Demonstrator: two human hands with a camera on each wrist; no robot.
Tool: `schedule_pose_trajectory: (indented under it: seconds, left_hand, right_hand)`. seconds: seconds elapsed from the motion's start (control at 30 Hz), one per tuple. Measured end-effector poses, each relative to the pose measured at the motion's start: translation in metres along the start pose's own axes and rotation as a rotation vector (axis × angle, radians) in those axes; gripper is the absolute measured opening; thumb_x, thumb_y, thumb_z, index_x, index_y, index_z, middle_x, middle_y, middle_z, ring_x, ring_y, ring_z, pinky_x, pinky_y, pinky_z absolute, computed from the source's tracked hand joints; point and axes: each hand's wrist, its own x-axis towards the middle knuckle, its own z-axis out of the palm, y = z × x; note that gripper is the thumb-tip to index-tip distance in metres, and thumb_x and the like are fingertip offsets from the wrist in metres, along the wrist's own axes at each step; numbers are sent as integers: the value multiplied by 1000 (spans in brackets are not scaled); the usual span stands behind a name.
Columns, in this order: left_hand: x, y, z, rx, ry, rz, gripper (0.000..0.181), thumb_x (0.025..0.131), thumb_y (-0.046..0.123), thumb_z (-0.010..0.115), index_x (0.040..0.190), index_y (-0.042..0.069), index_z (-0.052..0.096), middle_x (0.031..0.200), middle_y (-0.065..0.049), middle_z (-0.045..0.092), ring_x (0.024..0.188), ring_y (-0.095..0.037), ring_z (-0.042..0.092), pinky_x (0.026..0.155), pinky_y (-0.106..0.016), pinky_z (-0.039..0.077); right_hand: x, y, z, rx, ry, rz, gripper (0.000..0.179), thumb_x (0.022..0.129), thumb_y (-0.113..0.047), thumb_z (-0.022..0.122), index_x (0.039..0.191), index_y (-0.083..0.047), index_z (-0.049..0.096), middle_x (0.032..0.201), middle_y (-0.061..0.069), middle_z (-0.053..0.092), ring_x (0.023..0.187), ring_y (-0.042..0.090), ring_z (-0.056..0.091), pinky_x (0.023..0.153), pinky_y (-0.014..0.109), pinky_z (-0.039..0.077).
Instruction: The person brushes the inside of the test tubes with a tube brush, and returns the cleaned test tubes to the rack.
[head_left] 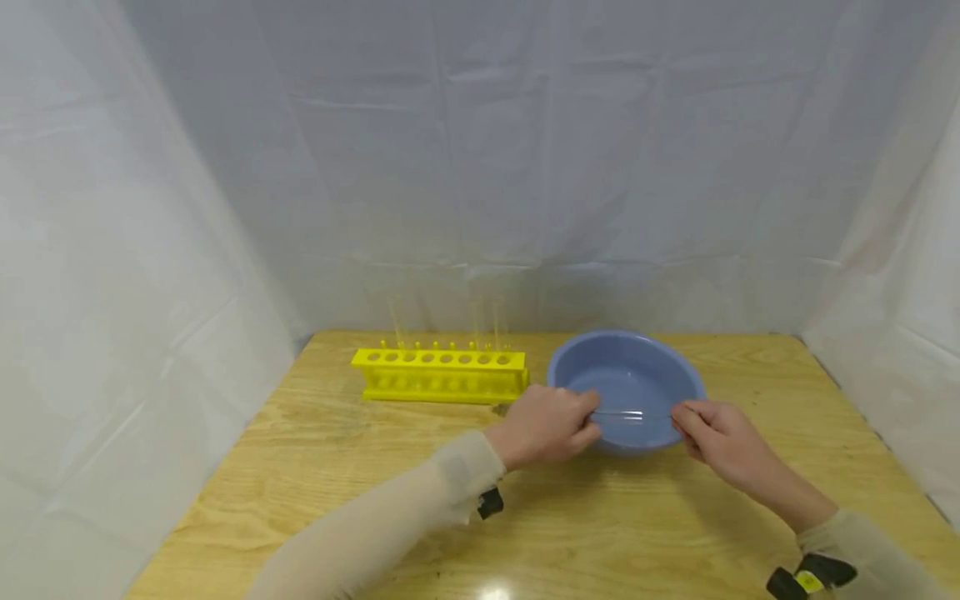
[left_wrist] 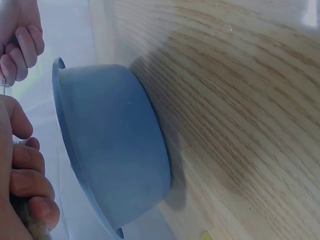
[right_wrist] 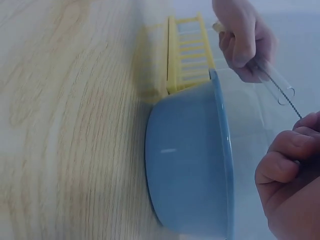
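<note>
Over the near side of a blue plastic basin (head_left: 626, 346), my left hand (head_left: 543, 423) grips a clear glass test tube (right_wrist: 274, 86) held roughly level. Its flared mouth points toward my right hand (head_left: 723, 437). The twisted wire handle (right_wrist: 285, 94) of a test tube brush runs out of that mouth, and my right fingers pinch the wire's other end. Tan brush bristles (head_left: 501, 410) show past the far side of my left fist, at the tube's other end. My left fingers hide the middle of the tube.
A yellow test tube rack (head_left: 438, 393) stands left of the basin on the wooden table (head_left: 360, 500). Three clear tubes (head_left: 396, 321) rise from its back row, beside short yellow pegs. White sheeting (head_left: 487, 167) hangs behind and at both sides.
</note>
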Motion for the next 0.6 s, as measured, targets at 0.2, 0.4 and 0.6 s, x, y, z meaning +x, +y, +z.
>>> schedule_pose_trajectory:
  seconds: [0.2,0.4,0.6]
  left_hand:
    - [-1,-3,0,-18,-3,1,18,95,34,55,85,21,48,57,10,43,45,-4,41,40,-24,31]
    - [-3,-4,-3,-48,-23,-1,17,95,32,55,85,21,47,57,11,43,45,-3,40,40,-22,30]
    - [-5,-3,-3,-55,-49,-5,20,96,36,56,88,20,48,59,10,46,48,-5,45,42,-23,35]
  right_hand:
    - [-1,3,-7,-6,4,3,43,109,-22,43,72,-1,49,52,-6,33,43,7,29,42,31,34]
    - [-4,5,-16,-2,-4,-3,43,109,-21,42,71,0,49,50,0,33,41,12,28,42,32,34]
    - [-9,6,-26,-18,12,35,46,109,-26,42,71,-1,48,50,-1,34,40,14,28,40,33,34]
